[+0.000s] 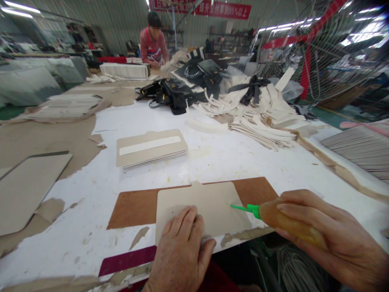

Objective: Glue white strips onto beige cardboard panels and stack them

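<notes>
My left hand (181, 251) lies flat, fingers stretched out, pressing on the near edge of a pale cardboard panel (209, 205). The panel rests on a brown board (136, 207) at the front of the white table (212, 158). My right hand (331, 237) is wrapped round an amber glue bottle (285, 222) with a green nozzle (244, 209). The nozzle tip touches or hovers just over the panel's right side.
A stack of similar panels with a white strip (151, 148) sits mid-table. Grey boards (27, 186) lie at left. Black bags (173, 93) and piles of white strips (261, 121) fill the back right. Another person (153, 40) works at the far end.
</notes>
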Motion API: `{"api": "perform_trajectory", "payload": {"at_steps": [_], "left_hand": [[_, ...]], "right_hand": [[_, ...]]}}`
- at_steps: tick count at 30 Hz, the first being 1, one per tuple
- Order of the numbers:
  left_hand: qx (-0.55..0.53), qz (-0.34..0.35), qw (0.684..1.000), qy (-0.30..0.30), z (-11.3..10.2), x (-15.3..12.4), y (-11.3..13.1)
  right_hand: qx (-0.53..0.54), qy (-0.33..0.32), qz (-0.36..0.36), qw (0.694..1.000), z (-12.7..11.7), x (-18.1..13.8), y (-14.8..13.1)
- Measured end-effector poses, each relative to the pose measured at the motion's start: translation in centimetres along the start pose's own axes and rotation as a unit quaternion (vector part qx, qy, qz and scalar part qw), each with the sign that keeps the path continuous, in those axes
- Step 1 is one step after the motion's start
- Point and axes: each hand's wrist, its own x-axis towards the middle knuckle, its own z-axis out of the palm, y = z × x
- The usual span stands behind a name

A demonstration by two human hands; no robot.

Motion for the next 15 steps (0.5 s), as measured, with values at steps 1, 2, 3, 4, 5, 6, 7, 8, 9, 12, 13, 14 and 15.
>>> {"api": "perform_trajectory", "payload": {"at_steps": [1, 2, 3, 4, 5, 6, 7, 8, 9, 12, 13, 14, 15], "left_hand": [[0.0, -0.001, 1.0, -0.001, 0.0, 0.0, 0.0], [-0.001, -0.001, 1.0, -0.001, 0.0, 0.0, 0.0], [-0.002, -0.002, 1.0, -0.001, 0.0, 0.0, 0.0], [-0.003, -0.003, 1.0, -0.003, 0.0, 0.0, 0.0], [-0.004, -0.004, 1.0, -0.005, 0.0, -0.1, 0.1], [-0.005, -0.006, 1.0, -0.004, 0.0, -0.1, 0.1], [-0.004, -0.008, 1.0, -0.001, 0.0, -0.2, 0.2], [-0.003, -0.01, 1.0, 0.001, -0.1, -0.4, 0.2], [-0.004, -0.01, 1.0, 0.006, -0.1, -0.5, 0.3], [-0.019, 0.014, 0.999, 0.044, -0.2, -0.9, 0.4], [-0.022, 0.033, 0.998, 0.057, -0.2, -1.0, 0.4], [-0.022, 0.052, 0.996, 0.064, -0.2, -1.1, 0.3], [-0.018, 0.067, 0.995, 0.067, -0.2, -1.2, 0.3]], "right_hand": [[0.003, -0.005, 0.004, 1.0, 0.1, -0.1, 0.1], [0.008, -0.007, 0.013, 1.0, 0.4, -0.2, 0.3], [0.016, -0.003, 0.02, 1.0, 0.7, -0.3, 0.4], [0.026, 0.007, 0.025, 0.999, 1.0, -0.4, 0.4], [0.038, 0.024, 0.033, 0.998, 1.5, -0.4, 0.4], [0.05, 0.046, 0.046, 0.997, 1.9, -0.4, 0.3], [0.063, 0.075, 0.063, 0.993, 2.4, -0.4, 0.2], [0.076, 0.104, 0.084, 0.988, 2.8, -0.4, 0.0], [0.088, 0.131, 0.112, 0.981, 3.2, -0.4, -0.2], [0.119, 0.171, 0.187, 0.96, 4.1, -0.1, -0.7], [0.132, 0.171, 0.197, 0.956, 4.4, 0.2, -0.8], [0.148, 0.167, 0.196, 0.955, 4.7, 0.6, -0.9], [0.167, 0.162, 0.182, 0.955, 5.0, 1.1, -1.1]]}}
